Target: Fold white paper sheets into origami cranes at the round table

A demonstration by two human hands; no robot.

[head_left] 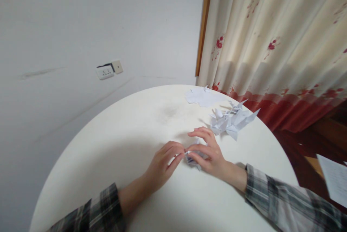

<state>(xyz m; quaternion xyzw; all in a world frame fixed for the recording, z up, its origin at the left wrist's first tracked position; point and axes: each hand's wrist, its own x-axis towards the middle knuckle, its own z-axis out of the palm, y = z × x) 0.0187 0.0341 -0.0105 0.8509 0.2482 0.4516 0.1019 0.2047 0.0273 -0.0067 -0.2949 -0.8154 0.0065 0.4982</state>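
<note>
Between my hands is a small piece of folded white paper (194,165), low over the white table (130,167). My left hand (164,163) pinches its left tip between thumb and fingers. My right hand (207,152) grips the paper from the right with thumb and index finger, its other fingers raised and curved. Those fingers hide much of the paper, so its full shape cannot be made out. Just beyond my right hand lies a pile of folded white paper pieces (230,119) with pointed ends.
A flat white paper sheet (203,97) with ragged edges lies near the table's far edge. The wall with a socket (105,72) stands behind the table, and a flowered curtain (244,43) hangs at the right. Written paper (334,179) shows at the far right.
</note>
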